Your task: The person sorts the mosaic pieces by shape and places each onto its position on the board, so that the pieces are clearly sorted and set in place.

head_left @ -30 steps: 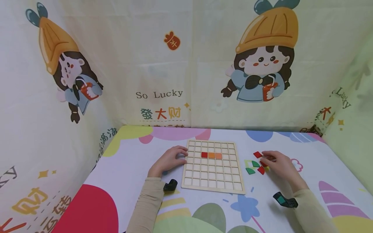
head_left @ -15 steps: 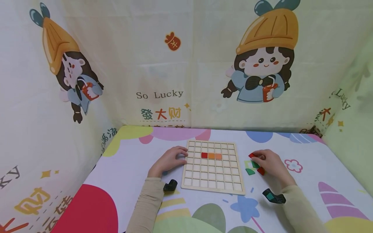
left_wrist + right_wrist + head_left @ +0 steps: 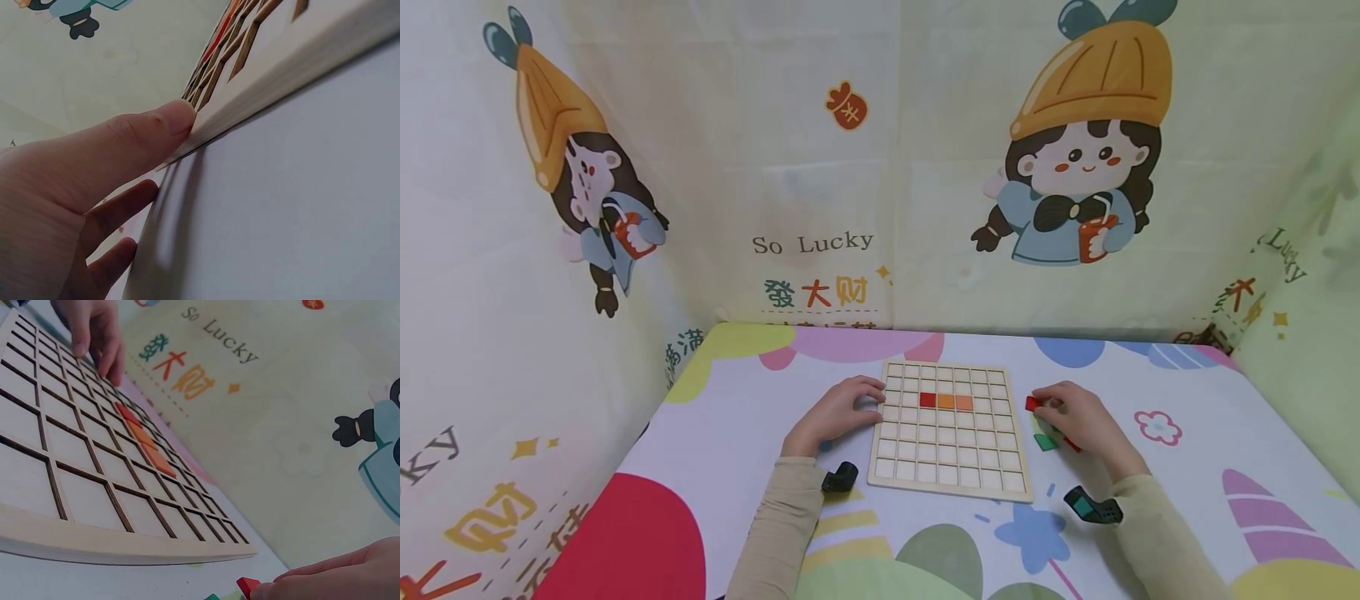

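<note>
The red tile (image 3: 1032, 403), pinched in the right hand (image 3: 1078, 419) beside the wooden grid board (image 3: 951, 492), looks thin, stiff and light, best held by its edges, while the left hand (image 3: 835, 410) rests relaxed against the board's edge.

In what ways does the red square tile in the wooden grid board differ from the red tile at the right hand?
The red square tile in the wooden grid board lies flat in a cell, beside orange tiles; the red tile at the right hand is outside the board, pinched by the right hand. The first is untouched. Both are red.
</note>
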Demonstrator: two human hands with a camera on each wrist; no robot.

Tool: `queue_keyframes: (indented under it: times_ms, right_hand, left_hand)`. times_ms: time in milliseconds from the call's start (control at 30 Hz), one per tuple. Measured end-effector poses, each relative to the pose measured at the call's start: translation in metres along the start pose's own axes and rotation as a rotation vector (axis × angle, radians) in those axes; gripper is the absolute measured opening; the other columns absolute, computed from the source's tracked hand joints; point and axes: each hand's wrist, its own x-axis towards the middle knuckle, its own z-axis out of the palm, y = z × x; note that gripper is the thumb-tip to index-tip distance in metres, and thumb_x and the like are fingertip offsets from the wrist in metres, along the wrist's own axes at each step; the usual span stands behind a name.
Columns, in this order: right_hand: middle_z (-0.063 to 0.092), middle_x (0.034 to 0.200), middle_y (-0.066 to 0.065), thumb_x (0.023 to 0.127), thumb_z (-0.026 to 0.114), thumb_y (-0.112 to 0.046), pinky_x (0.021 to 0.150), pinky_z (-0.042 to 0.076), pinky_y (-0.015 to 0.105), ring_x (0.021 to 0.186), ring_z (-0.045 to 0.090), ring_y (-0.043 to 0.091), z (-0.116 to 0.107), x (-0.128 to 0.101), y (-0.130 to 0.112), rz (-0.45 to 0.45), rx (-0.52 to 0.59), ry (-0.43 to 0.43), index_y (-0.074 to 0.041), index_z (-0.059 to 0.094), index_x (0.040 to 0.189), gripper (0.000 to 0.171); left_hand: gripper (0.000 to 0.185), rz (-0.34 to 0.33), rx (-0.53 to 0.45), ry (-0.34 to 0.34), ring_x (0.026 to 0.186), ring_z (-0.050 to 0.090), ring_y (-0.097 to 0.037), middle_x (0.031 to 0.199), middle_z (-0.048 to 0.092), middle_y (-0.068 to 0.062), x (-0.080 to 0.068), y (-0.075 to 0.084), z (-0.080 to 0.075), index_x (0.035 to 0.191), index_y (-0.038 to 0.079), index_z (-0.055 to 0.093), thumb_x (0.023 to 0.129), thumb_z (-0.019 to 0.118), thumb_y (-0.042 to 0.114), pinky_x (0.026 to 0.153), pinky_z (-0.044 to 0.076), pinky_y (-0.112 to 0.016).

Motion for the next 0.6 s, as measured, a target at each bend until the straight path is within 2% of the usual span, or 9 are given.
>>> queue_keyframes:
  times_ms: [600]
  right_hand:
    - [0.063,0.106,0.016,0.086,0.074,-0.013,0.082,0.052,0.050,0.090,0.058,0.028,0.0017,-0.0012,-0.0002,-0.112,-0.043,0.014,0.000,0.070,0.113,0.030]
  left_hand:
    - [0.024,-0.002,-0.011,-0.009,0.128,0.049,-0.023,0.131,0.059,-0.003,-0.0011,0.0021,-0.0022,0.108,0.008,0.071,0.086,0.075,0.017,0.111,0.036,-0.040]
